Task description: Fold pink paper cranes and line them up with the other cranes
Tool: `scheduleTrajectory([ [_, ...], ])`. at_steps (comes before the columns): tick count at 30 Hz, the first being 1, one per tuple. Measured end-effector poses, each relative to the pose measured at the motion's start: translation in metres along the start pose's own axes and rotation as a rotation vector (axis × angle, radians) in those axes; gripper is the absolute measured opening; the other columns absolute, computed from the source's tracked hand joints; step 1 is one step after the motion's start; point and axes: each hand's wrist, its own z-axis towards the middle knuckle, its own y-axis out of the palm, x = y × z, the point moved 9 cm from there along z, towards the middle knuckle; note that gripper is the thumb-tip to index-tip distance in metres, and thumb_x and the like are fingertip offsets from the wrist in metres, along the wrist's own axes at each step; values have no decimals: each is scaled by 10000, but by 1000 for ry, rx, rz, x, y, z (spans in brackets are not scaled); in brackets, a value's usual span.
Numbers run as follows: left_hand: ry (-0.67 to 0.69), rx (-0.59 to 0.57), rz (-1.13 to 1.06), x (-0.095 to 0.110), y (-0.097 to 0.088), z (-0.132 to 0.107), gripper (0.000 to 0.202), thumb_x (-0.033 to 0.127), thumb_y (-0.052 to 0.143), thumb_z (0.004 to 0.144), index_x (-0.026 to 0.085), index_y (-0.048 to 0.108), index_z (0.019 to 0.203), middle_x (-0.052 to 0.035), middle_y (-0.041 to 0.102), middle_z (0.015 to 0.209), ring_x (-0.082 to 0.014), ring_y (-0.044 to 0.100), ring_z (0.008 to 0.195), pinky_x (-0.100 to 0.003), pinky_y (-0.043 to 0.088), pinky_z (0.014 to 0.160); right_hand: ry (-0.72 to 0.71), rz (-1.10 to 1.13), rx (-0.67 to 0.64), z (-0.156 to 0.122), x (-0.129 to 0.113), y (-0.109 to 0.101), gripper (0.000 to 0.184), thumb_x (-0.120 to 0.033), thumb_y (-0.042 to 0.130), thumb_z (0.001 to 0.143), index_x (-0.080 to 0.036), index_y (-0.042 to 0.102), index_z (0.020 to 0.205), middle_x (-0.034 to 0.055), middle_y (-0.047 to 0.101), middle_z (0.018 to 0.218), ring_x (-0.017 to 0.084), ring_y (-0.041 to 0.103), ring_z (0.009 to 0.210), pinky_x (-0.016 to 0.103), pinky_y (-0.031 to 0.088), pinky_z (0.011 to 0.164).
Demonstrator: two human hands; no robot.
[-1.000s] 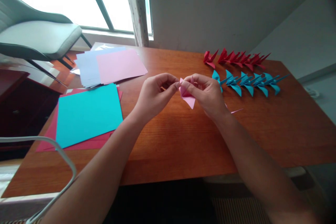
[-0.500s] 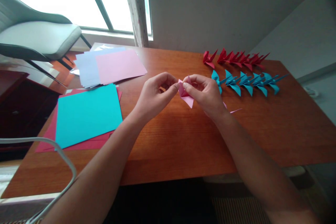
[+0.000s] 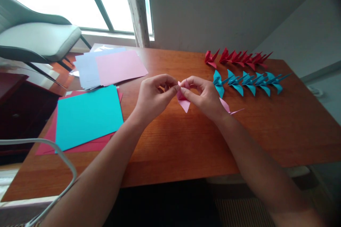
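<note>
Above the middle of the table, a pink origami crane (image 3: 184, 105) is held between my two hands, one pointed wing hanging down. My left hand (image 3: 157, 92) pinches its left tip between thumb and forefinger. On the other side, my right hand (image 3: 201, 94) grips the folded body with thumb and fingers, hiding part of it. Beside my right wrist lies a second pink origami crane (image 3: 225, 105), partly covered by that wrist, its thin point sticking out to the right.
Blue paper cranes (image 3: 249, 83) stand in a row at the right, with red paper cranes (image 3: 241, 58) behind them. At the left lie turquoise sheets (image 3: 89, 117) over red ones, and pink paper (image 3: 121, 64) on pale sheets. A white cable (image 3: 68, 163) loops by my left forearm.
Both hands and the pink crane have shifted slightly left. My left fingers have closed in nearer to my right fingertips. More of the second pink crane shows beside my right wrist.
</note>
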Motion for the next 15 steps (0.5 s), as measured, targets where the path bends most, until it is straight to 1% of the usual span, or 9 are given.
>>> scheduleTrajectory([
  [4, 2, -26, -5, -3, 5, 0, 110, 242, 682, 827, 169, 651, 749, -8, 662, 716, -123, 578, 672, -235, 428, 589, -20, -61, -4, 0, -5, -1, 116, -309, 679, 889, -232, 664, 803, 18, 690, 853, 214, 654, 896, 401, 526, 898],
  [6, 20, -47, -3, -4, 8, 1, 90, 233, 672, 838, 173, 639, 780, -11, 666, 751, -128, 598, 707, -236, 449, 613, -13, -89, 5, 1, -5, -2, 118, -303, 681, 882, -228, 661, 793, 17, 687, 834, 212, 649, 875, 397, 522, 882],
  [9, 60, -51, 12, -4, 8, 2, 59, 224, 668, 849, 174, 652, 820, -14, 670, 779, -130, 607, 736, -236, 459, 629, -13, -115, 15, 2, -7, -4, 131, -306, 683, 881, -224, 664, 780, 19, 696, 827, 211, 647, 868, 391, 513, 872],
  [15, 93, -27, 70, -4, 5, 4, 84, 214, 673, 851, 170, 669, 779, -11, 694, 760, -119, 598, 704, -238, 454, 631, -64, -180, 45, 2, -12, -5, 161, -307, 690, 898, -234, 656, 759, 11, 707, 812, 204, 639, 865, 384, 491, 873],
])
